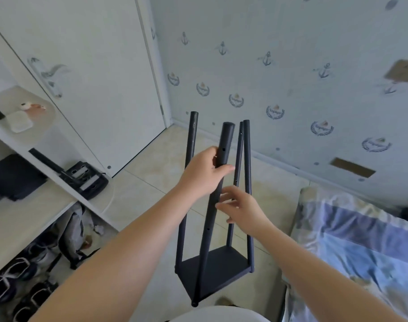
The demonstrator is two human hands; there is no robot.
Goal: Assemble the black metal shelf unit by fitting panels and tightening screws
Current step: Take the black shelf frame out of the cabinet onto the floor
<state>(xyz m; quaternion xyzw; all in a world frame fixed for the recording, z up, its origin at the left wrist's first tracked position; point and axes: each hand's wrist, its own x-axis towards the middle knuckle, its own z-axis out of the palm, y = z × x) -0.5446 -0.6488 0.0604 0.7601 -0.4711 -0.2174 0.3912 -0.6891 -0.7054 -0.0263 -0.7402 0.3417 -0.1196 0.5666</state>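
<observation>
shelf unit [218,269] is standing on the floor tiles [149,194] between desk [22,219], left, and bed [361,240], right | left hand [204,174] is gripping the nearest post [224,145] near its top, fingers curling round it | right hand [243,206] is hovering at that post's middle, fingers loosely spread, blurred, contact unclear | left hand is hiding part of the far left post [193,131]

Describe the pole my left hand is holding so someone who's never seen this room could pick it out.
Over the tiled floor beside the bed is a black frame, four upright poles on one bottom panel. The pole is the one nearest the camera, rising from the panel's front corner. Unlike the other three, it is gripped by the left hand.
</observation>
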